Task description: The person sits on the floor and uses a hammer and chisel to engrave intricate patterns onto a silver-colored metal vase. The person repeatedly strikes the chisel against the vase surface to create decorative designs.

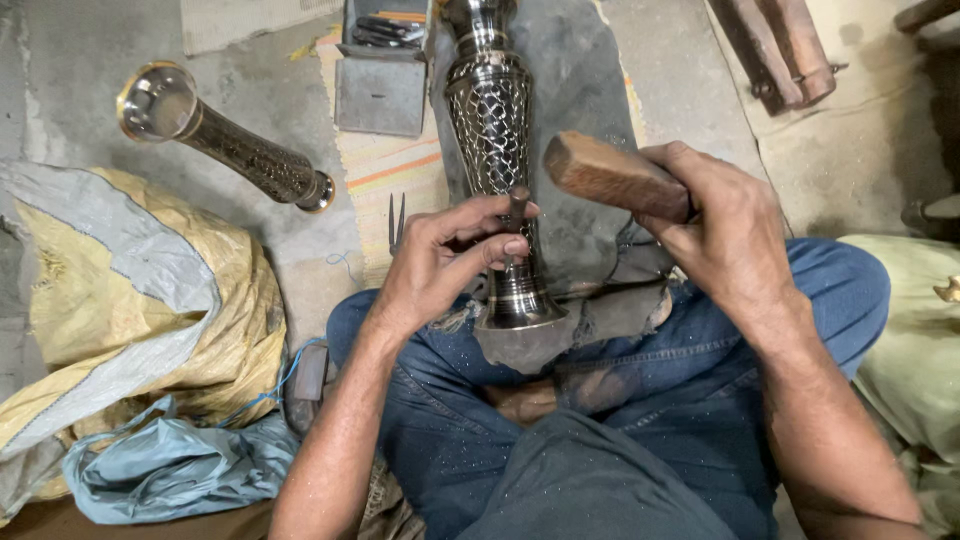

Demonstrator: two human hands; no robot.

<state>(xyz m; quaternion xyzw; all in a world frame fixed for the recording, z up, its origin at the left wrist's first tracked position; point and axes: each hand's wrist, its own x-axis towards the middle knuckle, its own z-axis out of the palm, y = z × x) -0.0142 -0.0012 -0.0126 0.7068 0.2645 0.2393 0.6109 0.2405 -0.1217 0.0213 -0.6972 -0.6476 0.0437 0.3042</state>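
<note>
L hand (440, 262) pinches small chisel (517, 212) upright vs. engraved metal vase (493, 150) lying across lap on dark pad (585, 120) for steadiness, R hand (725, 235) clamped on wooden mallet (612, 177) raised above chisel head.

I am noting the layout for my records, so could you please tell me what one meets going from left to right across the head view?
Yellow and grey sack → second metal vase lying on the floor → left hand holding a small punch → patterned vase on the lap → wooden mallet → right hand → pale green cloth.
</note>
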